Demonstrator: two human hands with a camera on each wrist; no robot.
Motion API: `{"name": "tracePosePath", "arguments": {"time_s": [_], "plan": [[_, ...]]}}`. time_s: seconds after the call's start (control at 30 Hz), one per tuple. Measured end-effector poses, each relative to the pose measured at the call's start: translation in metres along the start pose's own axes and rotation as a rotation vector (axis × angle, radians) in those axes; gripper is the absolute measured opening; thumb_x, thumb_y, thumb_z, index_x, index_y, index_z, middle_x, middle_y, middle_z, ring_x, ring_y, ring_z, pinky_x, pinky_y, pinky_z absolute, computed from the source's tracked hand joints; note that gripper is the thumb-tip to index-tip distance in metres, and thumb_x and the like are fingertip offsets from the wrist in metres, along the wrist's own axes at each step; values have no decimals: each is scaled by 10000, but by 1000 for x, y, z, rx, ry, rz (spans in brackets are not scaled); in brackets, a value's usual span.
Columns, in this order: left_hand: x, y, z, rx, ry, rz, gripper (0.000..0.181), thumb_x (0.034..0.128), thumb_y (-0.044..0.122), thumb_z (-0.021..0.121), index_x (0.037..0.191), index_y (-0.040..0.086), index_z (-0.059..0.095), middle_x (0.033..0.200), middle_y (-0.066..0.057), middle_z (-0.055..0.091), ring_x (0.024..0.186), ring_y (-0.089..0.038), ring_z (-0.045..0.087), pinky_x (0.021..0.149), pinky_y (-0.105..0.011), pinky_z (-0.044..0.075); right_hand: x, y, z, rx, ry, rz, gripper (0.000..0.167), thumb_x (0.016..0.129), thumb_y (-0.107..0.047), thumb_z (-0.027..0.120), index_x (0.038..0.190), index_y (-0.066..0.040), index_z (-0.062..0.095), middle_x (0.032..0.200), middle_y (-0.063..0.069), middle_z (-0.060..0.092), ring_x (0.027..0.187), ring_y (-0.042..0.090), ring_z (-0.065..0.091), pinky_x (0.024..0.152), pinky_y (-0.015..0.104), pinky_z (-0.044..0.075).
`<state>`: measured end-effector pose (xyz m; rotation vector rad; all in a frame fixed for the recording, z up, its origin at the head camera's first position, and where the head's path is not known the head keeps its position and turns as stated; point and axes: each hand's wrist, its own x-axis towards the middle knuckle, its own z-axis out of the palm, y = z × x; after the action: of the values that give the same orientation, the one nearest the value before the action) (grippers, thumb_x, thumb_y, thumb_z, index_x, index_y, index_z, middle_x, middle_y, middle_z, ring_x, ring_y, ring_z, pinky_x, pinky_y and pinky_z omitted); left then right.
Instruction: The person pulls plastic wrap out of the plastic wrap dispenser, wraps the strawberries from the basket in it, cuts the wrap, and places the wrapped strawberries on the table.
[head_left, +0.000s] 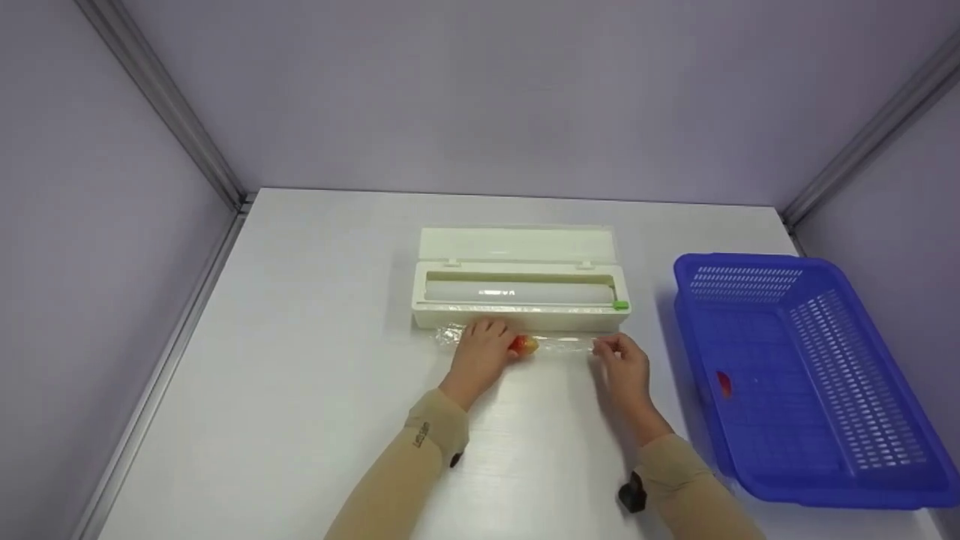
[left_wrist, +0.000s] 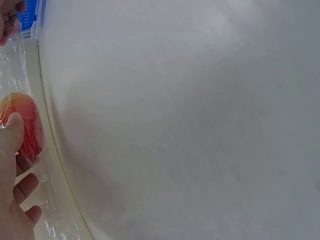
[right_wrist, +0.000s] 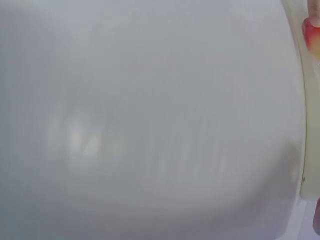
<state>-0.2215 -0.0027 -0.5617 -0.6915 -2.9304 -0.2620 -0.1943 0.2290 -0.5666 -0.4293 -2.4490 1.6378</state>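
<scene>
My left hand (head_left: 481, 352) grips a red-and-yellow fruit (head_left: 523, 345), with the thumb across its near side in the left wrist view. Clear cling film (left_wrist: 12, 65) lies around the fruit (left_wrist: 30, 125) and stretches out to both sides. At the film's right end, my right hand (head_left: 624, 369) pinches its edge between thumb and fingers. Directly behind both hands stands a white cling film dispenser (head_left: 517, 320), lid raised, a roll of film (head_left: 517, 292) inside. A green slider (head_left: 621, 305) sits at the right end of its front edge. The right wrist view shows mostly tabletop.
A blue plastic basket (head_left: 712, 431) with slotted walls stands on the right of the white table (head_left: 300, 315). A small red patch (head_left: 724, 384) shows at its left inner side. Pale panels (head_left: 517, 97) enclose the table at the back and sides.
</scene>
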Motion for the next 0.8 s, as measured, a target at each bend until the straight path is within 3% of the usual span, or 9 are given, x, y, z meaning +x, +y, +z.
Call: {"name": "tracePosePath", "arguments": {"time_s": [0.2, 0.37, 0.57, 0.8], "plan": [[3, 3, 0, 16, 5, 9, 395, 849, 448, 550, 1147, 196, 610, 1141, 41, 580, 1126, -207, 501, 1037, -393, 368, 4, -1, 3, -38, 98, 81, 126, 862, -123, 633, 892, -26, 559, 785, -9, 555, 730, 75, 501, 641, 182, 423], [4, 4, -1, 10, -3, -7, 403, 845, 444, 558, 1173, 215, 601, 1163, 49, 582, 1131, -206, 497, 1042, -391, 362, 11, 0, 7, -154, 109, 86, 206, 863, -140, 624, 895, -32, 453, 820, 87, 511, 782, 205, 492, 674, 279, 386], [4, 5, 1, 22, 24, -12, 380, 831, 441, 575, 1126, 207, 623, 1123, 38, 596, 1087, -208, 512, 1005, -384, 380, 19, -3, 15, -267, 154, 118, 242, 831, -210, 626, 905, -54, 456, 847, 124, 524, 808, 273, 487, 701, 355, 371], [3, 6, 2, 49, 62, -11, 352, 807, 447, 580, 1029, 180, 639, 1034, 26, 589, 1049, -213, 523, 948, -377, 406, 25, -3, 21, -251, 228, 114, 332, 791, -207, 632, 998, -27, 447, 952, 143, 523, 876, 297, 492, 767, 422, 400]]}}
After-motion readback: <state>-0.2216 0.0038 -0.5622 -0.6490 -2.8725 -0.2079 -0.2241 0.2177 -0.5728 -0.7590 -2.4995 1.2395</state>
